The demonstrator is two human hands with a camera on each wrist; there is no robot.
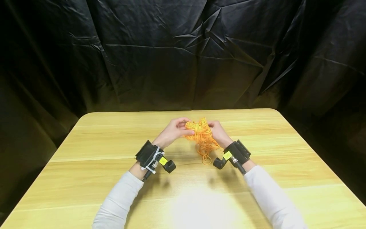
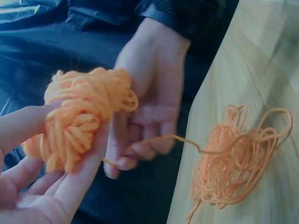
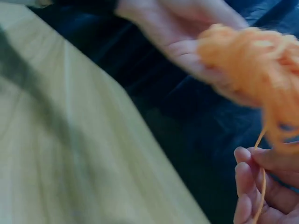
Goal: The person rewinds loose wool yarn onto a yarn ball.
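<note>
A wound bundle of orange yarn (image 1: 199,128) is held above the table by my left hand (image 1: 172,131). In the left wrist view, the thumb and fingers of that hand (image 2: 44,200) grip the bundle (image 2: 81,116) from two sides. My right hand (image 1: 219,132) is just right of the bundle, pinching a single strand (image 3: 262,191) between thumb and fingertips, as the right wrist view shows. From the right hand the strand (image 2: 175,136) runs to a loose tangle of the same yarn (image 2: 229,168) lying on the table.
The light wooden table (image 1: 100,171) has rounded far corners. A black sheet (image 1: 151,73) hangs behind it and along both sides. Each wrist wears a black strap with a small camera (image 1: 168,165), sitting low over the tabletop. A bright glare (image 1: 204,206) lies near the front.
</note>
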